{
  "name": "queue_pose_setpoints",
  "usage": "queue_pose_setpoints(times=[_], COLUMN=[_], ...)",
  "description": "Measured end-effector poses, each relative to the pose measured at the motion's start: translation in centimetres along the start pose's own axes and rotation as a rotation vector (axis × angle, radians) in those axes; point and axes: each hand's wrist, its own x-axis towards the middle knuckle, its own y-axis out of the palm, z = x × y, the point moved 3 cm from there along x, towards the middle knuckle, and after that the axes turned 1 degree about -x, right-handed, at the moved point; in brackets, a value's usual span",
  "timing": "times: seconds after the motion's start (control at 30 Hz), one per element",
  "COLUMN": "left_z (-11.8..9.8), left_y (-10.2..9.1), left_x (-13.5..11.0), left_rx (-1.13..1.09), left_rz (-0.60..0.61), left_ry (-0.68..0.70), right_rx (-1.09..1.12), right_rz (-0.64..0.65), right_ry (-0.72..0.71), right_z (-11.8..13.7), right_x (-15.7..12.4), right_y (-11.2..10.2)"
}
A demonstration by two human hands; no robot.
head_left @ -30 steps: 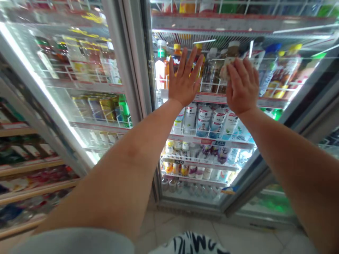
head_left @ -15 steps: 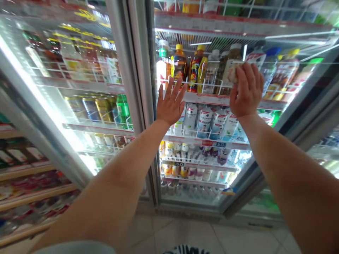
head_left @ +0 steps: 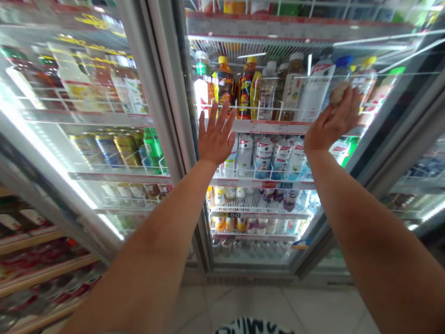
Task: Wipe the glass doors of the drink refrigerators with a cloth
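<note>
My left hand (head_left: 215, 134) lies flat on the glass door (head_left: 278, 153) of a drinks fridge, fingers spread, at the door's left side below the upper bottle shelf. Further right on the same glass, my right hand (head_left: 333, 121) presses a small crumpled pale cloth (head_left: 339, 93) against the door, fingers closed over it. Behind the glass stand orange-capped bottles (head_left: 224, 83) and white bottles (head_left: 264, 153) on wire shelves.
A second glass fridge door (head_left: 86, 139) with cans and bottles stands to the left, split off by a grey door frame (head_left: 153, 116). Wooden shelves of goods (head_left: 31, 260) sit at the far left. Pale tiled floor (head_left: 278, 306) lies below.
My right hand slid the cloth to the right across the glass. My left hand dropped from the upper shelf level to lower on the door and stayed there.
</note>
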Motion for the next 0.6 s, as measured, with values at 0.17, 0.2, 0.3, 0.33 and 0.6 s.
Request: queue_pose_setpoints(times=[0.17, 0.2, 0.3, 0.33, 0.6], left_z=[0.1, 0.1, 0.1, 0.1, 0.5], left_y=[0.0, 0.0, 0.0, 0.0, 0.5], left_x=[0.0, 0.0, 0.0, -0.1, -0.1], left_rx=[0.029, 0.027, 0.029, 0.04, 0.151], left_rz=[-0.026, -0.027, -0.036, -0.045, -0.087], left_ry=[0.026, 0.023, 0.025, 0.031, 0.08], right_rx=[-0.053, -0.069, -0.096, -0.082, -0.013], right_rz=[0.549, 0.64, 0.653, 0.581, 0.198], right_ry=[-0.486, -0.552, -0.514, -0.464, -0.457], right_z=[2.4, 2.8, 3.0, 2.8, 1.8], right_x=[-2.5, -3.0, -3.4, -3.2, -3.6], right_y=[-1.4, -1.7, -1.9, -1.9, -1.7])
